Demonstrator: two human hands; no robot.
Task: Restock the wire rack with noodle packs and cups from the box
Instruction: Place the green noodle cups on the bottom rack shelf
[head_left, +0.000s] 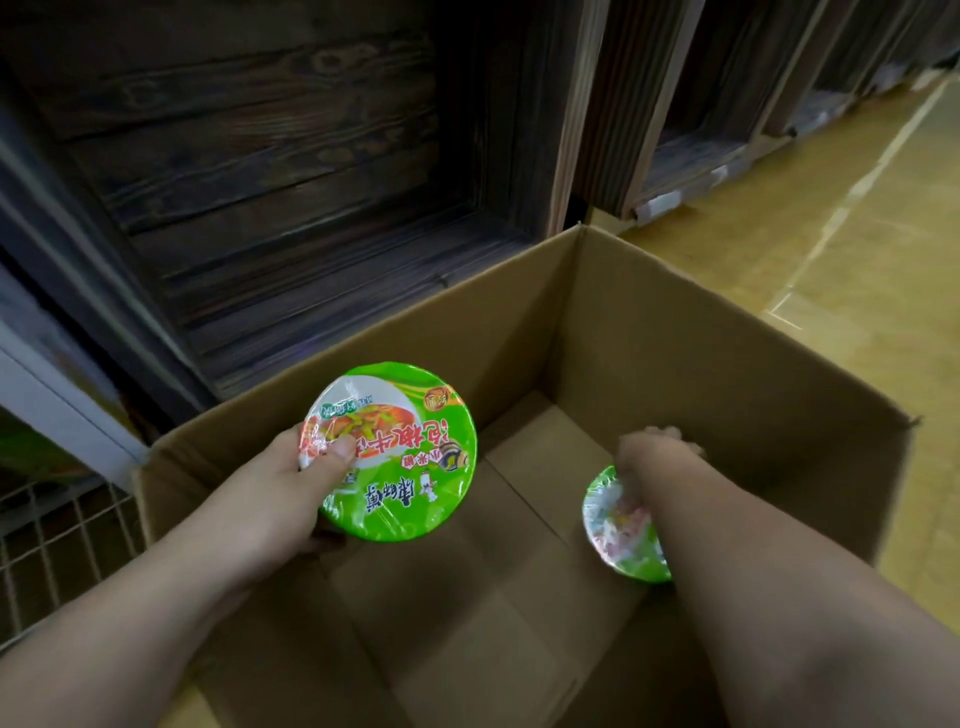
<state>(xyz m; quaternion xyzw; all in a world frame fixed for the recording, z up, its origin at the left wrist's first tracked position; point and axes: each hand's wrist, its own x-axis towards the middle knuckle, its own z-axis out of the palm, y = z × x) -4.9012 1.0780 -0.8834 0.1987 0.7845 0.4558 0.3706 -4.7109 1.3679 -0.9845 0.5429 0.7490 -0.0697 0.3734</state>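
Fingers of the left hand (291, 483) pinch the lid rim of one noodle cup (397, 452) above the box (701, 364), while the right hand (652, 452) reaches the second cup (623, 525) near the box's right wall, finger state hidden; recommend gripping its rim squarely, then lifting straight.

Box walls: box (675, 332) rims both hands, open overhead.
Floor gap: bare cardboard between left hand (291, 488) and right hand (654, 452).

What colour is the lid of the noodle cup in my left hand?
Bright green, with a white-and-orange food picture, on the noodle cup; head view.
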